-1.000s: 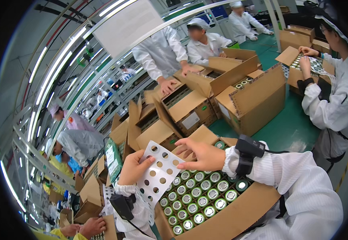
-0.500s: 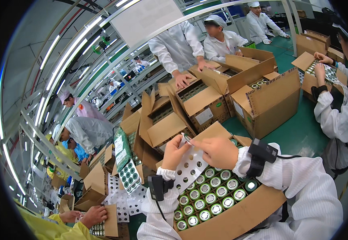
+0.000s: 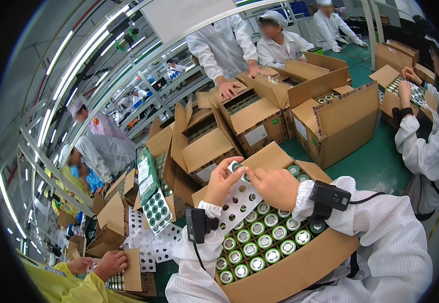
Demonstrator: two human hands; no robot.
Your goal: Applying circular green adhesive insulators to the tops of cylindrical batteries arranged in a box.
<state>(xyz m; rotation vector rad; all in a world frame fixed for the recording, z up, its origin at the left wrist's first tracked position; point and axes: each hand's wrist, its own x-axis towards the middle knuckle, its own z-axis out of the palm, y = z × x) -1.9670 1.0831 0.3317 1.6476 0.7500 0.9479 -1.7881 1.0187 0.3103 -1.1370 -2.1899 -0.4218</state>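
Observation:
My left hand (image 3: 220,183) is closed on the top end of a white backing sheet (image 3: 240,200) punched with round holes. A dark green ring sticker (image 3: 237,166) shows at that end, by the left thumb. Closed as well, my right hand (image 3: 278,188) has its thumb and forefinger against the sheet's edge beside the sticker; whether it grips anything is hidden. Under both hands stands an open cardboard box (image 3: 300,270) holding rows of upright green cylindrical battery cells (image 3: 271,220). One cell (image 3: 317,226) near my right wrist has a dark top.
Open cartons (image 3: 338,129) crowd the green table (image 3: 376,166) ahead. Left of my box lie a green-wrapped pack of ring stickers (image 3: 157,209) and used punched sheets (image 3: 165,247). Co-workers' hands (image 3: 112,264) work at boxes on the left, far side and right.
The sheet's top end has turned from edge-on to face up, so the ring sticker shows. My hands stay close together over the box. The whole view has shifted slightly.

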